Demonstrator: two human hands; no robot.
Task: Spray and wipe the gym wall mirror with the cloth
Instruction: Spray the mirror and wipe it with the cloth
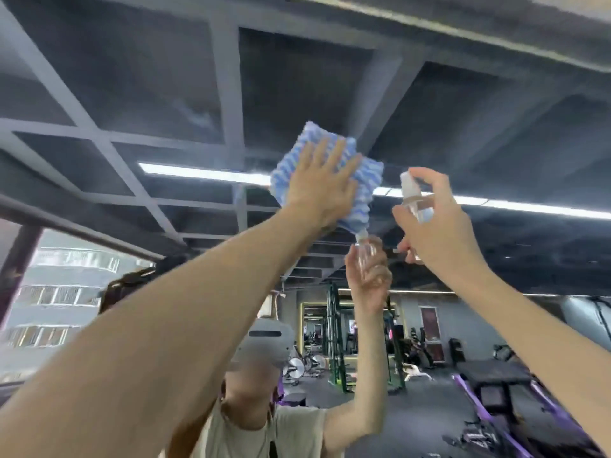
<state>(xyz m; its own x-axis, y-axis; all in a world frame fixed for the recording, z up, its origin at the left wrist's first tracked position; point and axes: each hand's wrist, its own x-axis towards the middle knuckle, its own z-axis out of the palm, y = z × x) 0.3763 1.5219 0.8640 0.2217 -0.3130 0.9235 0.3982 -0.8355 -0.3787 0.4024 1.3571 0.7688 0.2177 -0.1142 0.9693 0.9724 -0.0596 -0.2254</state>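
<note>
1. Your left hand (322,188) lies flat on the blue-and-white striped cloth (368,180), fingers straight and slightly spread, pressing it against the wall mirror (297,77) high up, below its top edge.
2. Your right hand (441,228) is raised just right of the cloth, fingers curled round a small clear spray bottle (412,193), forefinger over the pump head.
3. The nozzle seems to face the glass, though blur leaves that uncertain.
4. The mirror reflects a ceiling light strip (198,171), your raised arms and gym equipment (334,338).
</note>
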